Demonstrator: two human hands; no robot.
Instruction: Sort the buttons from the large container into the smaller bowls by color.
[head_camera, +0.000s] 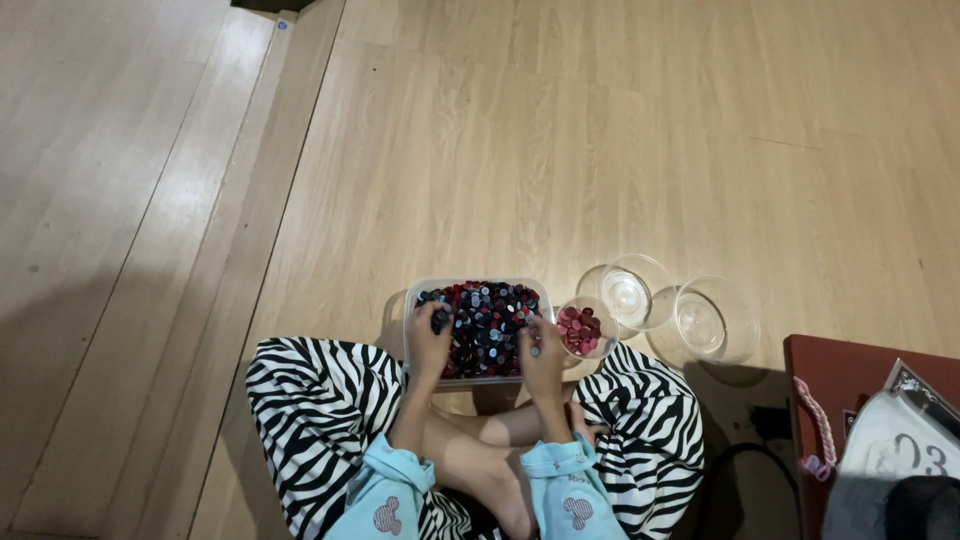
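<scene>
1. Both hands rest in the clear rectangular tub (411, 310) of mixed dark, red and bluish buttons (486, 315). Left hand (429, 345) has its fingers curled down onto the pile at the tub's left end; whether they pinch a button cannot be told. Right hand (541, 360) sits at the right end, fingers bent, with a small pale piece near the fingertips — a hold on it cannot be confirmed.
2. Tub position: on the wooden floor (520, 140), just ahead of the person's crossed legs in zebra-striped trousers (315, 410).
3. Orientation: the tub's long axis runs left to right across the view, open side up.
4. Neighbours: a small clear bowl of red buttons (580, 330) touches or nearly touches the tub's right end; two clear bowls (640, 290) (712, 320) holding no buttons stand farther right.
5. Risks, as judged — the right wrist lies close to the red-button bowl and could tip it; loose buttons may spill over the tub's low rim.
</scene>
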